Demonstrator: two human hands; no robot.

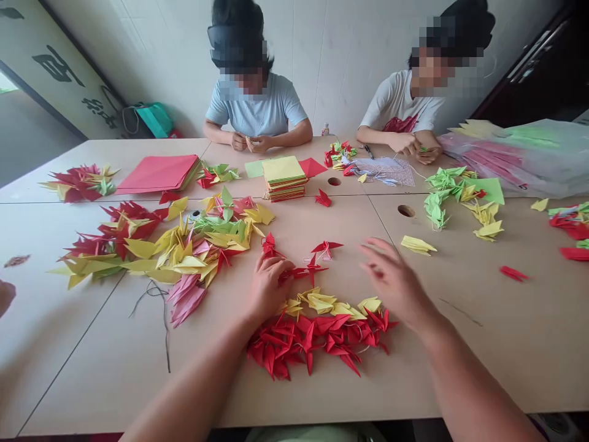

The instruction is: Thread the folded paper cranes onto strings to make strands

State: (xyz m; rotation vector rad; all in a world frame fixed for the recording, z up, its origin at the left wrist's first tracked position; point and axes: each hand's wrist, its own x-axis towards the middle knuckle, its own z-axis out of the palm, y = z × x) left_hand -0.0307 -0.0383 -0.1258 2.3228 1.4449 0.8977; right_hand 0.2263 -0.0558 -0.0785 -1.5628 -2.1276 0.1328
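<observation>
Where red cranes lie, paper stack, red sheets

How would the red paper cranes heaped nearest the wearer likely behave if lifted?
The red paper cranes look like folded paper, so probably light. Their thin pointed tips might bend easily. White string shows among them, so lifting one may drag others.

The right hand is blurred, its fingers smeared. The left hand hides part of a red paper crane; whether it is pinched cannot be told. By the left side of the bench, what may be another person's hand is cut off, as is the plastic bag toward the far right corner. What the blue-shirted co-worker holds at the far edge is too small to tell.
</observation>
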